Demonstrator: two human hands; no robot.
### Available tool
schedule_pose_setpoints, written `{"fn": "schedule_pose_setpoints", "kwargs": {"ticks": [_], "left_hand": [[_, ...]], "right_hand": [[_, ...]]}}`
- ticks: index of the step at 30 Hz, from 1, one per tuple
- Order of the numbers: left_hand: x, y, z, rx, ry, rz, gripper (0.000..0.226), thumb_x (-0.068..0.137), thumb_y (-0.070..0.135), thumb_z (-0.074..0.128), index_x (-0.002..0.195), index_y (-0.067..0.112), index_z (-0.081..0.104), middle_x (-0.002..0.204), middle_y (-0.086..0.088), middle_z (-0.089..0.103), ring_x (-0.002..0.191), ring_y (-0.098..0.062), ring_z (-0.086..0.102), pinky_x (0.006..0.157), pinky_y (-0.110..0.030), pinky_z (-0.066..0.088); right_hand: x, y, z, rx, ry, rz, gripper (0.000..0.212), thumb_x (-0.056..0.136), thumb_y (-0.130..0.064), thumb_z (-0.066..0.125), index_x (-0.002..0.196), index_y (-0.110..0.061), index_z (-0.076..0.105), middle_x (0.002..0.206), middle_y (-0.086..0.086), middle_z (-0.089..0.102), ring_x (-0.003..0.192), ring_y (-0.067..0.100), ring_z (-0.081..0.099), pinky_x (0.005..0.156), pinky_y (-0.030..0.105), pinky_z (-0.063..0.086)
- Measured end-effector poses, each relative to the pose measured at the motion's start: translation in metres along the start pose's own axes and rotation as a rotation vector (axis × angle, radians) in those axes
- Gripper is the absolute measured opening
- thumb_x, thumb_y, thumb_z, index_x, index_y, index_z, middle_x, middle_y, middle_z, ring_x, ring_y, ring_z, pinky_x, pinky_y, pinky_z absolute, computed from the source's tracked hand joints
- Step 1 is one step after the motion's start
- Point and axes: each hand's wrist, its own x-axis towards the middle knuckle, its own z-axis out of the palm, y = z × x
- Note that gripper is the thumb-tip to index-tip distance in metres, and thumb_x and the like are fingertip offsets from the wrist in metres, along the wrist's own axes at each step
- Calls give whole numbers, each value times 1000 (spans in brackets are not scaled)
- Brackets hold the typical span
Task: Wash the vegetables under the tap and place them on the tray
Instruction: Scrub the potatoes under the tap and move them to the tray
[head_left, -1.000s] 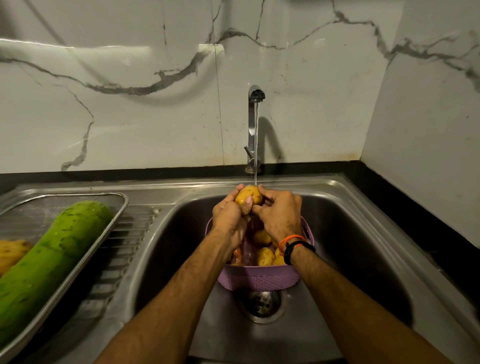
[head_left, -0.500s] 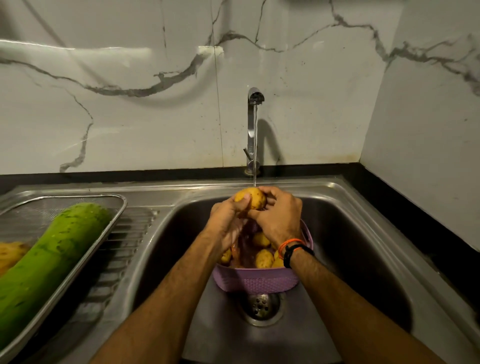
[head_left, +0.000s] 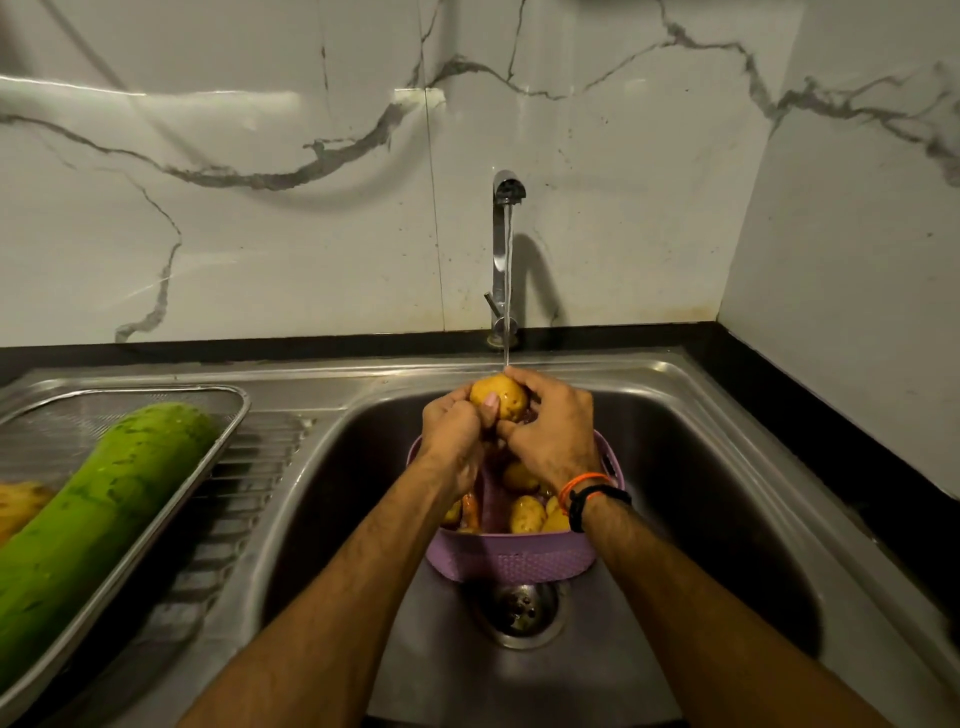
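A yellow potato (head_left: 501, 397) sits under the thin stream from the tap (head_left: 506, 234). My left hand (head_left: 452, 431) grips its left side, thumb across the front. My right hand (head_left: 553, 431) curls round its right side and top. Below them a purple basket (head_left: 511, 558) stands in the sink (head_left: 701, 467) and holds several more potatoes (head_left: 527, 513). On the left the steel mesh tray (head_left: 228, 436) carries a long green gourd (head_left: 98, 514) and a yellowish vegetable (head_left: 21, 506) at the frame edge.
The drain (head_left: 519, 608) lies just in front of the basket. A ribbed draining board (head_left: 249, 483) runs between tray and sink. A marble wall stands behind, a side wall on the right, with a black counter strip (head_left: 810, 415) along it.
Both hands stay under the stream and keep turning and rubbing the potato. The left thumb has shifted over its front. The basket and tray have not moved.
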Motion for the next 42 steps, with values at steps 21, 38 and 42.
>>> {"fn": "schedule_pose_setpoints", "kwargs": {"ticks": [21,38,42], "left_hand": [[3,5,-7,79,-71,-44,31,96,-8,45,111,10,66,104,-14,68,92,-24,66,66,-31,58],[4,-5,-5,74,-55,48,41,88,-11,56,124,8,63,115,-15,68,103,-27,67,78,-35,60],[2,-2,-4,-41,-39,23,33,92,-12,49,113,5,69,101,-16,72,92,-26,70,71,-35,61]], "right_hand": [[0,2,-2,-72,-73,24,73,70,-20,84,137,-24,56,130,4,62,116,19,57,101,27,46],[-4,-4,-5,-10,-92,71,71,71,-5,78,137,-18,55,132,4,60,120,19,55,105,31,45],[-3,-2,-2,52,-73,85,70,69,-4,82,134,-17,59,128,5,64,113,15,61,99,31,52]]}}
